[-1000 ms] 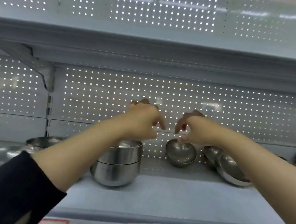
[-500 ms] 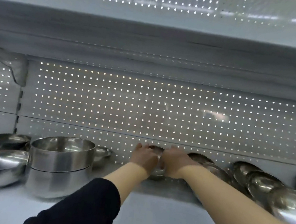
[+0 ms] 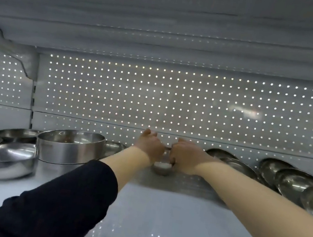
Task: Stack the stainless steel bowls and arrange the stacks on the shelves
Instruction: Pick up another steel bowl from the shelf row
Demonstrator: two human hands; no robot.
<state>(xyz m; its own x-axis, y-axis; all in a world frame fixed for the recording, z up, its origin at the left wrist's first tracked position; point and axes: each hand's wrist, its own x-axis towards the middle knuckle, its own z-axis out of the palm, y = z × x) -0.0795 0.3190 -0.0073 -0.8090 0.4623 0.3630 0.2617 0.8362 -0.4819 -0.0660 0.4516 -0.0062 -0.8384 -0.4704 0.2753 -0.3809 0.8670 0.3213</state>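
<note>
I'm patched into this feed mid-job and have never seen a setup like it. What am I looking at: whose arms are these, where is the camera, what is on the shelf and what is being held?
There is no machine here: a person wears a camera on the head, so this single view looks forward and down along their own arms. The left hand and right hand reach to the back of a grey shelf with a perforated back panel. Together they grip a small steel bowl, mostly hidden between them. To the left stands a stack of straight-sided steel bowls, with shallow round bowls beside it. To the right, more round bowls lean in an overlapping row.
</note>
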